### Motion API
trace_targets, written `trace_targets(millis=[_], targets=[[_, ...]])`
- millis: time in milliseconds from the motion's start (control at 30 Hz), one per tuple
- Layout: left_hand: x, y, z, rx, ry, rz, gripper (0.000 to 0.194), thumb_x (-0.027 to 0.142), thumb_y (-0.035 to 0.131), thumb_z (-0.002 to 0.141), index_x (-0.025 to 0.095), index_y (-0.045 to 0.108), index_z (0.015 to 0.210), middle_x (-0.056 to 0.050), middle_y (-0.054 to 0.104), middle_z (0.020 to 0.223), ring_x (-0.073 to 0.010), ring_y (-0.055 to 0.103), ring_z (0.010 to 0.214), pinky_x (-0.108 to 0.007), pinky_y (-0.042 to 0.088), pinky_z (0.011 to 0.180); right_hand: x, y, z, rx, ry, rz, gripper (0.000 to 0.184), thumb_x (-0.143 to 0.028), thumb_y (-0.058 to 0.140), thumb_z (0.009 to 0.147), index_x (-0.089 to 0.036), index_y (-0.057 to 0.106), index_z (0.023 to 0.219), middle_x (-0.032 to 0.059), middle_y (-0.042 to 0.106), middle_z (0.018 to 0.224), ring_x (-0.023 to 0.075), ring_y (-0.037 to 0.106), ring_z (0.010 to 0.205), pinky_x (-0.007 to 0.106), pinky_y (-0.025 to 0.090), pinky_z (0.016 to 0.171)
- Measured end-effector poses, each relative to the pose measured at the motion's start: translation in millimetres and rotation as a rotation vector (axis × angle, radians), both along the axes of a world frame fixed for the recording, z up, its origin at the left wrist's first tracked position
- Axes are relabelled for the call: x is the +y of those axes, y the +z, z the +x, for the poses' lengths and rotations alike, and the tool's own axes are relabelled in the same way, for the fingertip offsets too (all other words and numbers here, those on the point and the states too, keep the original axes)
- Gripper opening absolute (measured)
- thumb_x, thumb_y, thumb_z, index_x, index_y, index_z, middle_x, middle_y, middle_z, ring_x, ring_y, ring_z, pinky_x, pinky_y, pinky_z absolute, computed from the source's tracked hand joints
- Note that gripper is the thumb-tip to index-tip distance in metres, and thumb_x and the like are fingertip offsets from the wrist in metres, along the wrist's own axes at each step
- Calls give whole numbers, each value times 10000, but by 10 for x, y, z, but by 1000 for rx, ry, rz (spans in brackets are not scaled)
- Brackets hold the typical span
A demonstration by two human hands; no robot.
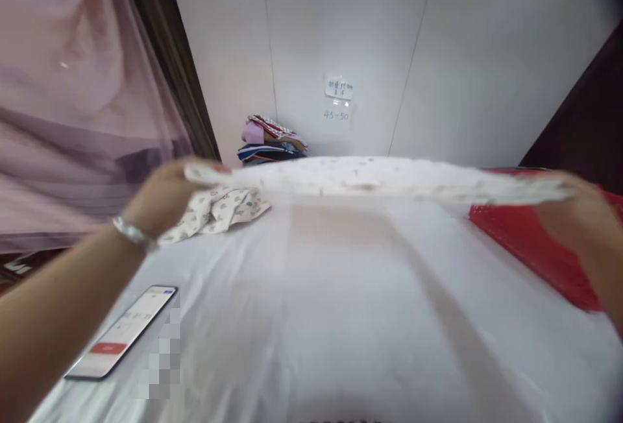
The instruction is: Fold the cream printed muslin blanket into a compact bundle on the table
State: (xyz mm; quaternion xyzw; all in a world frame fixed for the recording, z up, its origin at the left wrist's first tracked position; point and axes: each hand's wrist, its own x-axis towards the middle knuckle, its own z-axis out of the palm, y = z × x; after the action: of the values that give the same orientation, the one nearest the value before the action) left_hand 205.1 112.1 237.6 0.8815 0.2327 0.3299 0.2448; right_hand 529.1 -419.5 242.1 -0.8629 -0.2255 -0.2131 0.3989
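A white cloth with a small faded print (370,180) is stretched flat in the air above the white table cover (341,319). My left hand (163,197), a bracelet on its wrist, is closed on the cloth's left edge. My right hand (577,205) is closed on its right edge. The picture is blurred by motion, so the fingers are not sharp.
A crumpled printed cloth (219,212) lies under my left hand. A phone (124,332) with a lit screen lies at the front left. A red basket (535,241) stands at the right. Folded clothes (272,141) are piled against the back wall. A pink curtain (73,98) hangs at the left.
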Motion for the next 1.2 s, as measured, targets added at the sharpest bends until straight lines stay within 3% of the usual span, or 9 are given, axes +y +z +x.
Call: trace_targets(millis=[100,167,267,433,700,867,1000,1067,1200], targets=[[-301,-1054,-281,88,-290,-94,311,472,542,702,187,632,789,-32,670,980,-217,558,1029,-351,406,963,-188,-1109,-482,270,146,-4,148,-211,476,734,-224,623,751,97,589,1180,206,542,1087,330,424,911],[-472,-1722,-437,164,-352,-141,270,462,524,701,209,615,701,-48,680,915,-215,565,1008,-347,437,926,-325,-1750,-749,440,131,-77,115,-217,541,624,-244,626,698,59,579,1202,242,460,1186,386,345,1015],[-567,-2265,-572,187,-341,-158,249,437,521,694,209,600,634,-61,678,908,-224,560,1010,-375,436,930,-531,-2348,-935,446,104,-76,142,-264,562,546,-234,634,665,45,603,1165,288,369,1257,461,260,1068],[-479,-2218,-663,104,-321,-78,185,370,535,713,216,615,652,-50,670,956,-221,511,1081,-397,401,969,-776,-2512,-871,337,141,-5,231,-273,508,590,-245,654,768,12,593,1183,251,404,1236,443,261,1073],[-637,-2299,-895,267,-397,-40,185,270,480,718,211,655,719,-54,636,1069,-205,521,1091,-366,419,961,-950,-2709,-928,314,178,-168,272,-264,509,582,-248,685,789,1,579,1203,240,471,1181,401,288,1074],[-632,-2098,-993,439,-413,-68,275,213,471,670,234,673,855,-25,592,1186,-217,513,1128,-350,421,961,-1053,-2577,-957,274,88,-254,308,-233,459,610,-240,699,803,31,630,1116,251,542,1099,414,337,1043],[-904,-1944,-867,381,-327,-4,279,235,485,710,225,656,931,-34,642,1085,-221,543,1071,-347,462,879,-667,-2293,-1265,78,30,-163,277,-265,427,732,-228,665,870,44,637,1088,234,569,1046,421,402,979],[-1178,-1947,-684,313,-335,45,231,284,489,769,202,650,913,-44,669,981,-197,593,930,-352,458,861,-286,-2183,-1479,35,197,-156,256,-306,442,792,-225,652,914,49,649,1047,217,576,1021,394,426,950],[-1714,-2075,-247,290,-539,203,195,294,501,825,188,648,896,-44,673,896,-181,584,857,-353,438,833,446,-2115,-1787,27,564,-354,244,-312,466,845,-218,644,984,66,631,1066,219,553,1014,385,445,905]])
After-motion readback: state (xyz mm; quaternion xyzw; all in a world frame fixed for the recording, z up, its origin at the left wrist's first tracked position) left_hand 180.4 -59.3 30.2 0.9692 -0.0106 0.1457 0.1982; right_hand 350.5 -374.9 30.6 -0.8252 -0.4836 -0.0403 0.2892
